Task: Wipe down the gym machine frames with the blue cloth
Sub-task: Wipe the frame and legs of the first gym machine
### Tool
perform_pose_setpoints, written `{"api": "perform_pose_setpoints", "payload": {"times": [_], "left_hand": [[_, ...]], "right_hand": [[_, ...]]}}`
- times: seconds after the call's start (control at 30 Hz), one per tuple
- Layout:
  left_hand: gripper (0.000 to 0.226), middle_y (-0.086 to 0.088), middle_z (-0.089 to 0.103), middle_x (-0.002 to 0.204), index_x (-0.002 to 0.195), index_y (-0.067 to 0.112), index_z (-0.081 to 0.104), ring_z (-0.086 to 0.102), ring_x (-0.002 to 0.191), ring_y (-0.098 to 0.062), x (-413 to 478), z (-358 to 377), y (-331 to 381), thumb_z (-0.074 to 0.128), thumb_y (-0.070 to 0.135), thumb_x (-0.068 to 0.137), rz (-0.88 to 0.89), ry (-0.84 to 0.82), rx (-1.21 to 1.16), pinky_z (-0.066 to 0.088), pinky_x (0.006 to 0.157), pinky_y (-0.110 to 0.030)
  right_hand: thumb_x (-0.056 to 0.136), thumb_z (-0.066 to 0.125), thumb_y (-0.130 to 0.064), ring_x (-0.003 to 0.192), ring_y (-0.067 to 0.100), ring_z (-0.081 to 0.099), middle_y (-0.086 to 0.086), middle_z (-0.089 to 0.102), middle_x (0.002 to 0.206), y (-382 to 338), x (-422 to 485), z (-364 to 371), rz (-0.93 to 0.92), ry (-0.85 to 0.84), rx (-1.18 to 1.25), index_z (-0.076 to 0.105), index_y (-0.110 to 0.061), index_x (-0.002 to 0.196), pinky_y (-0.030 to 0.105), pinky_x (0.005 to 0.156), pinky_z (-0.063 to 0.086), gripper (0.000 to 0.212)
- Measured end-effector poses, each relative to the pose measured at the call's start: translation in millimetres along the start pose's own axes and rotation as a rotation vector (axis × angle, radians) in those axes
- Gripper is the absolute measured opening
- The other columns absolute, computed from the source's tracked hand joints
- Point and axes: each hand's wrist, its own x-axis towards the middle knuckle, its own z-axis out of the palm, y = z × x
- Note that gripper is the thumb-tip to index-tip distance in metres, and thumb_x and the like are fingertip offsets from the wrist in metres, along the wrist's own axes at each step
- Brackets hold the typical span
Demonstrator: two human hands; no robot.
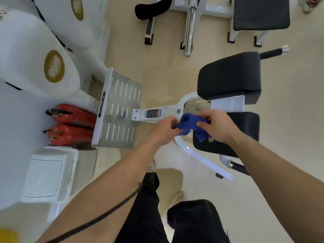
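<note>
A crumpled blue cloth (190,124) hangs between my two hands, above the white machine frame (163,114). My left hand (164,129) pinches its left end with curled fingers. My right hand (217,125) grips the right part, and a fold of cloth hangs below it. The frame runs from a slotted metal footplate (121,109) on the left to black padded seats (229,76) on the right. A white curved tube (198,156) of the frame slopes down below my hands.
Two red fire extinguishers (73,125) lie left of the footplate, beside large white machine shrouds (35,58). A white bin (49,174) stands at lower left. Another machine with a chrome bar (190,27) and black pad stands at the top. My legs are on the beige floor below.
</note>
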Motion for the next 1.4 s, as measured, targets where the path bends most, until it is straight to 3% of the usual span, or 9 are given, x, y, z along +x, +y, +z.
{"api": "perform_pose_setpoints", "payload": {"times": [0.2,0.33,0.5,0.6,0.67,0.77,0.97,1.17,1.4], "left_hand": [[0.009,0.006,0.067,0.089,0.095,0.030,0.055,0.063,0.080,-0.021,106.2,1.5,-29.2,0.058,0.025,0.088,-0.053,0.321,-0.015,0.053,0.072,-0.043],[0.019,0.007,0.065,0.091,0.100,0.027,0.058,0.060,0.082,-0.021,185.8,49.8,-75.6,0.051,0.014,0.087,-0.094,0.478,-0.078,0.052,0.071,-0.042],[0.038,0.002,0.067,0.120,0.127,0.024,0.061,0.061,0.107,-0.020,247.0,132.0,-118.5,0.047,0.012,0.094,-0.110,0.365,-0.242,0.047,0.088,-0.031],[0.046,0.003,0.037,0.156,0.151,0.019,0.036,0.029,0.141,-0.003,252.2,163.4,-126.6,0.037,0.022,0.106,-0.072,0.263,-0.363,0.025,0.116,-0.025],[0.049,0.001,0.016,0.163,0.155,0.013,0.021,0.007,0.149,-0.004,260.8,172.3,-140.4,0.029,0.022,0.108,0.012,0.226,-0.294,0.007,0.122,-0.025],[0.052,-0.007,0.008,0.165,0.156,0.009,0.014,0.000,0.152,-0.014,294.7,171.1,-170.3,0.023,0.024,0.107,0.072,0.223,-0.199,0.003,0.124,-0.034],[0.051,-0.003,0.004,0.166,0.157,0.014,0.013,-0.002,0.152,-0.015,329.1,158.4,-203.4,0.023,0.024,0.108,-0.038,0.244,-0.186,0.002,0.124,-0.031],[0.052,0.002,0.000,0.165,0.157,0.015,0.006,-0.007,0.151,-0.013,250.1,193.2,-159.4,0.021,0.025,0.108,-0.052,0.216,-0.260,0.001,0.123,-0.028],[0.057,-0.005,-0.001,0.166,0.157,0.013,0.003,-0.006,0.152,-0.019,309.5,179.9,-196.6,0.009,0.034,0.104,-0.016,0.228,-0.118,0.004,0.124,-0.041]], "right_hand": [[0.094,0.062,-0.027,0.090,0.021,0.055,-0.006,0.054,0.096,30.2,138.0,9.8,-0.219,0.063,-0.397,0.061,-0.028,0.120,0.038,0.075,0.046,0.026],[0.093,0.061,-0.026,0.088,0.032,0.061,0.005,0.055,0.113,72.8,228.5,55.4,-0.383,-0.120,-0.623,0.043,-0.027,0.130,0.044,0.069,0.054,0.040],[0.101,0.045,-0.037,0.098,0.028,0.055,0.004,0.048,0.124,134.9,274.9,104.3,-0.497,-0.346,-0.958,0.041,-0.030,0.138,0.036,0.066,0.045,0.037],[0.102,0.025,-0.038,0.135,0.029,0.035,0.007,0.040,0.148,153.7,289.2,107.5,-0.564,-0.502,-1.054,0.047,-0.025,0.140,0.039,0.106,0.038,0.046],[0.105,0.015,-0.042,0.152,0.029,0.005,0.012,0.011,0.165,154.0,296.3,109.3,-0.553,-0.637,-1.091,0.024,-0.019,0.155,0.037,0.123,0.013,0.056],[0.105,0.011,-0.045,0.152,0.023,-0.013,0.007,-0.017,0.164,150.9,307.6,125.4,-0.476,-0.642,-1.089,-0.006,-0.019,0.158,0.038,0.122,0.000,0.061],[0.103,0.014,-0.048,0.153,0.022,-0.010,0.006,-0.011,0.166,143.4,336.8,170.3,-0.445,-0.544,-1.049,-0.004,-0.019,0.158,0.042,0.124,-0.001,0.065],[0.107,0.020,-0.036,0.153,0.020,-0.003,-0.005,0.003,0.166,141.2,310.6,121.7,-0.528,-0.769,-1.066,0.018,-0.029,0.157,0.035,0.123,0.005,0.051],[0.083,-0.017,-0.058,0.153,0.021,-0.007,-0.001,-0.006,0.167,152.7,319.3,142.4,-0.584,-0.593,-1.156,-0.001,-0.026,0.158,0.040,0.122,0.005,0.083]]}}
